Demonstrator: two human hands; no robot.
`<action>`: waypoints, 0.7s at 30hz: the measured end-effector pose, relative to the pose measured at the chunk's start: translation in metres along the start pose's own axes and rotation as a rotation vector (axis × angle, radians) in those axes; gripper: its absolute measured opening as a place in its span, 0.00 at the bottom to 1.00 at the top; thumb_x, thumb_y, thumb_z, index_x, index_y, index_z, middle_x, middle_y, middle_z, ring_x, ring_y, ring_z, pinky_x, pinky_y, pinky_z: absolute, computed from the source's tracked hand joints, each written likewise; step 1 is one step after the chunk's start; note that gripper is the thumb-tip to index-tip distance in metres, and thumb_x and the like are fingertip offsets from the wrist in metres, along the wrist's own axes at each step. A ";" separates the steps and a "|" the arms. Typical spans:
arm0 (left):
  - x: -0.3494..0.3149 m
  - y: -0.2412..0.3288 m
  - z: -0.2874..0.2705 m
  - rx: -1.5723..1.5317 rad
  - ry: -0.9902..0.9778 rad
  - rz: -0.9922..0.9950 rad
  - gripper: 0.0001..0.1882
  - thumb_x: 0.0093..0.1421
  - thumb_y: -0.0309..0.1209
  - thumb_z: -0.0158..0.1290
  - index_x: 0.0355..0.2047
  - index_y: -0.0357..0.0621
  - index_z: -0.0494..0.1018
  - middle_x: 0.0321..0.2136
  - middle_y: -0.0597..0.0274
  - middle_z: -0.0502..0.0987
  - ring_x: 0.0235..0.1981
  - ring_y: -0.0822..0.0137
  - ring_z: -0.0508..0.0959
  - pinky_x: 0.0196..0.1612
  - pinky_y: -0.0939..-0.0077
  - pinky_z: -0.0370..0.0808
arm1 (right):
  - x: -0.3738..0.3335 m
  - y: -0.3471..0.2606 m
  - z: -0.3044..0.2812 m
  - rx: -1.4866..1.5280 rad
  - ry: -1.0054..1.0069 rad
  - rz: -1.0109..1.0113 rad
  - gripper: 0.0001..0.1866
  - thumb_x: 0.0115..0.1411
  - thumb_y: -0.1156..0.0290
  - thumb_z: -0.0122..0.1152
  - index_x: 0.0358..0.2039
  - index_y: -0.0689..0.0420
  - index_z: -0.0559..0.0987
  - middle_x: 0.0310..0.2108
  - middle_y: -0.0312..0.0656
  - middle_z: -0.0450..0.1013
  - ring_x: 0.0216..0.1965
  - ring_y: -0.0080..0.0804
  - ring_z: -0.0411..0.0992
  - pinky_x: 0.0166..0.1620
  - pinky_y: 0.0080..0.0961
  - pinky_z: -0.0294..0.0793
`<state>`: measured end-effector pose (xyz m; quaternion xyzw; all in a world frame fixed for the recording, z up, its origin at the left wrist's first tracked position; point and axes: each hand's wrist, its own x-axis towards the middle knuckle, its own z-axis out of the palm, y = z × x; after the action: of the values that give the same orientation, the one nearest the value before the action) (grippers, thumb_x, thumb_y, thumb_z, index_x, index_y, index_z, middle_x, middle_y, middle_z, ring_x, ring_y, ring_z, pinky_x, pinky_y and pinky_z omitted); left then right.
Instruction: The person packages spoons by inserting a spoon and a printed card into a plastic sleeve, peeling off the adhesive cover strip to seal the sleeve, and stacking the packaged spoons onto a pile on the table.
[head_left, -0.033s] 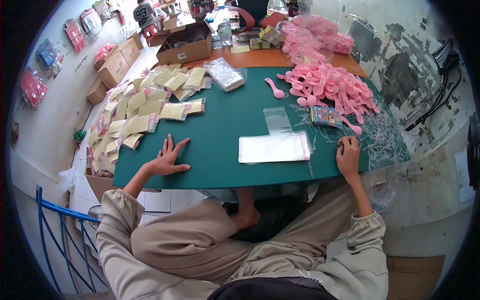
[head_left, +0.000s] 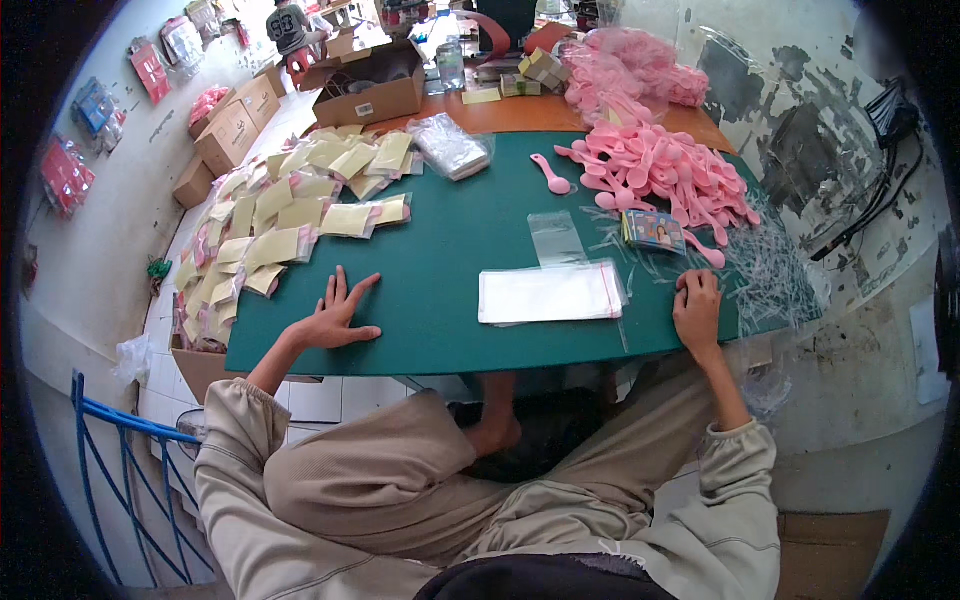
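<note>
My left hand (head_left: 337, 316) lies on the green tabletop (head_left: 430, 270) with its fingers spread, holding nothing. Close by, to its upper left, are several clear packets with cream cards (head_left: 270, 245) heaped along the table's left side. My right hand (head_left: 698, 308) rests near the front right edge, fingers curled in, with nothing visible in them. Left of that hand is a stack of white-looking clear plastic bags (head_left: 548, 294). Just beyond it sit a small stack of colourful printed cards (head_left: 652, 231) and a heap of pink plastic spoons (head_left: 660, 170).
One pink spoon (head_left: 551, 175) lies apart from the heap. Clear plastic strips (head_left: 775, 265) litter the right edge. A plastic-wrapped bundle (head_left: 449, 146) and an open cardboard box (head_left: 370, 88) are farther back. A blue metal frame (head_left: 130, 420) stands at lower left. Another person (head_left: 290, 32) sits far off.
</note>
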<state>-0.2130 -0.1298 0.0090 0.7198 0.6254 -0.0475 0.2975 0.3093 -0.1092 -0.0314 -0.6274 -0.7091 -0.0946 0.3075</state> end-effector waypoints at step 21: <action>0.008 0.009 -0.007 0.203 -0.105 -0.017 0.48 0.51 0.62 0.44 0.61 0.67 0.28 0.54 0.18 0.27 0.58 0.28 0.30 0.54 0.38 0.44 | -0.003 -0.004 -0.007 0.012 0.215 -0.120 0.05 0.46 0.83 0.49 0.27 0.62 0.69 0.29 0.45 0.61 0.33 0.44 0.61 0.40 0.37 0.61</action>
<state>-0.2048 -0.1195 0.0146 0.7373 0.6073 -0.1507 0.2549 0.3079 -0.1156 -0.0265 -0.5685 -0.7087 -0.1753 0.3792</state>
